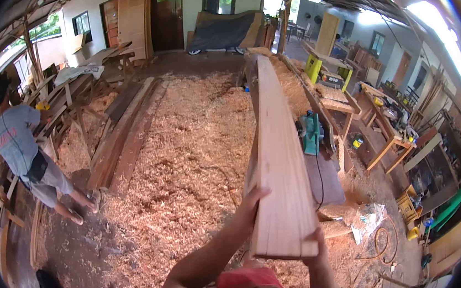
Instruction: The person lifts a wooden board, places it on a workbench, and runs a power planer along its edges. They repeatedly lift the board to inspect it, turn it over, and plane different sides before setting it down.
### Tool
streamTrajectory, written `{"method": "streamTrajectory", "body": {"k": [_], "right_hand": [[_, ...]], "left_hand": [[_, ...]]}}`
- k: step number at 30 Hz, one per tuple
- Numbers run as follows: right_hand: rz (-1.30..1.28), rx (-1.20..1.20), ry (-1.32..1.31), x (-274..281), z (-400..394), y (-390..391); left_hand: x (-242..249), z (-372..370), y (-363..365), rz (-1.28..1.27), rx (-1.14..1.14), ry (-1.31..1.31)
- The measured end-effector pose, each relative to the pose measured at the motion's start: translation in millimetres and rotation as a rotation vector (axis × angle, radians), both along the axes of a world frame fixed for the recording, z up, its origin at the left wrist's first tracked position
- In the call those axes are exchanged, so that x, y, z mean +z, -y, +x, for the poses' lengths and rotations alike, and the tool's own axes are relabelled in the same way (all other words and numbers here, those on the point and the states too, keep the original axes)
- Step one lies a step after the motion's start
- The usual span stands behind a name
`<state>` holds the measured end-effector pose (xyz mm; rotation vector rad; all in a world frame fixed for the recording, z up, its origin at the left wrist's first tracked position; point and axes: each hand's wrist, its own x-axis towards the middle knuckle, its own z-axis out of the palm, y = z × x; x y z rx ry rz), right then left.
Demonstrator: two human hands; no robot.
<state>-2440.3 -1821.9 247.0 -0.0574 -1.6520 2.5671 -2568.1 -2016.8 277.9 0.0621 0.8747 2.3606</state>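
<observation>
A long pale wooden plank (276,145) runs away from me, its near end lifted in both hands and its far end reaching toward the building. My left hand (249,206) grips the plank's left edge near the end. My right hand (315,247) holds the near right corner from below, fingers wrapped over the end. A green electric planer (311,132) rests on a bench just right of the plank.
Sawdust and shavings (186,148) cover the floor. Stacked boards (124,132) lie to the left, where another person (26,158) stands bent over timber. Workbenches (384,129) with tools crowd the right side. A cable coil (386,238) lies near my right.
</observation>
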Motion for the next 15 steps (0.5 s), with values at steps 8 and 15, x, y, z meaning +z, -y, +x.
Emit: {"method": "streamTrajectory", "body": {"k": [8,15], "right_hand": [[-0.24,-0.104,-0.245,105.8,-33.3,17.8],[-0.316,0.017,-0.333,140.4,-41.0,10.8]], "left_hand": [[122.2,60.7,0.5,0.419,0.123,-0.118],[145.2,46.6,-16.6,0.415,0.222,-0.124]]}}
